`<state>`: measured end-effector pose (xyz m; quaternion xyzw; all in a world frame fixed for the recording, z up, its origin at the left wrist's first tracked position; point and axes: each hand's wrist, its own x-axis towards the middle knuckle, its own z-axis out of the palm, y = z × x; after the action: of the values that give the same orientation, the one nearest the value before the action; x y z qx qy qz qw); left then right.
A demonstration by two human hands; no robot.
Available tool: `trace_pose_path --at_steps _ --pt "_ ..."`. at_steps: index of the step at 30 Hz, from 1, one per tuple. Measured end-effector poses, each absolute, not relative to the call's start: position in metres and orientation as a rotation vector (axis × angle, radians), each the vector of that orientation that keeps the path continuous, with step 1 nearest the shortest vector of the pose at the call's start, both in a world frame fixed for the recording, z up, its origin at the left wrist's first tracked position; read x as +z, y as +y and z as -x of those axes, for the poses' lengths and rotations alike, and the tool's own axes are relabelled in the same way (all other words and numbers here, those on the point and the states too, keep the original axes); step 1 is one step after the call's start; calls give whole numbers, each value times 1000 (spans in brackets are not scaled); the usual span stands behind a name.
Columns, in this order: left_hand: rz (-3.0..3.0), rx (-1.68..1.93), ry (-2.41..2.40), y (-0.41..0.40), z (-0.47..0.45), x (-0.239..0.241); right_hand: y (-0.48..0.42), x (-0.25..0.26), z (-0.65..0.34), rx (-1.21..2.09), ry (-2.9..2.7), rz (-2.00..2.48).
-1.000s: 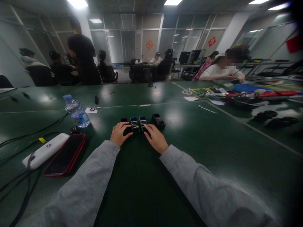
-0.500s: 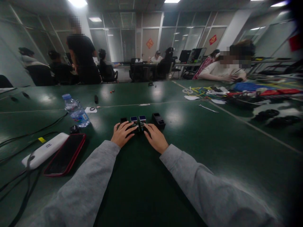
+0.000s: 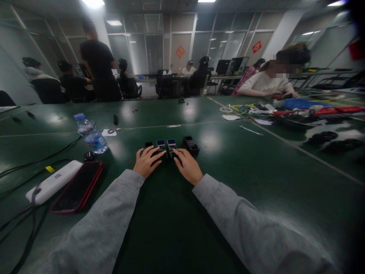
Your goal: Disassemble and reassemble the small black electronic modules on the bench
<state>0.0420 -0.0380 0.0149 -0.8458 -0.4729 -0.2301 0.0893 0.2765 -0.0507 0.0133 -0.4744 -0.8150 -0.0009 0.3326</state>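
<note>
Two small circuit boards stand side by side on the green table in front of me, each with a small screen at its far end. My left hand (image 3: pixel 147 161) lies with its fingers spread, fingertips on the left board (image 3: pixel 161 143). On the right board (image 3: pixel 171 142) rest the fingertips of my right hand (image 3: pixel 188 164), its fingers stretched out. My fingers cover the near parts of both boards. A black plastic case (image 3: pixel 190 145) with cut-outs lies just right of my right hand. Behind my left fingers is a small black piece (image 3: pixel 148 144), partly hidden.
To the left are a plastic water bottle (image 3: pixel 91 133), a white power bank (image 3: pixel 54 182), a red-edged phone (image 3: pixel 78 187) and black cables. A wrench (image 3: pixel 251 130) lies to the right. Cables and tools (image 3: pixel 313 110) are heaped beyond it, near a seated person (image 3: pixel 265 83).
My hands stay almost still on the two boards, with only slight finger shifts. The seated person at the right has moved their head and hands a little.
</note>
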Motion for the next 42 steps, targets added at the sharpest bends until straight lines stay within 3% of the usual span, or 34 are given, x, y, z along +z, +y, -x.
trace_pose_path --at_steps 7,11,21,42 --pt "2329 -904 -1548 -35 -35 19 -30 16 -311 -242 -1871 1354" --pt "2155 -959 -1735 -22 -12 16 -16 6 -328 -142 -1804 1452" --pt "2255 -553 -1973 -12 -2 -11 -17 0 -323 -19 -1972 1472" --pt "2275 -572 -1957 -11 -2 -11 -22 7 -321 -49 -2038 1546"
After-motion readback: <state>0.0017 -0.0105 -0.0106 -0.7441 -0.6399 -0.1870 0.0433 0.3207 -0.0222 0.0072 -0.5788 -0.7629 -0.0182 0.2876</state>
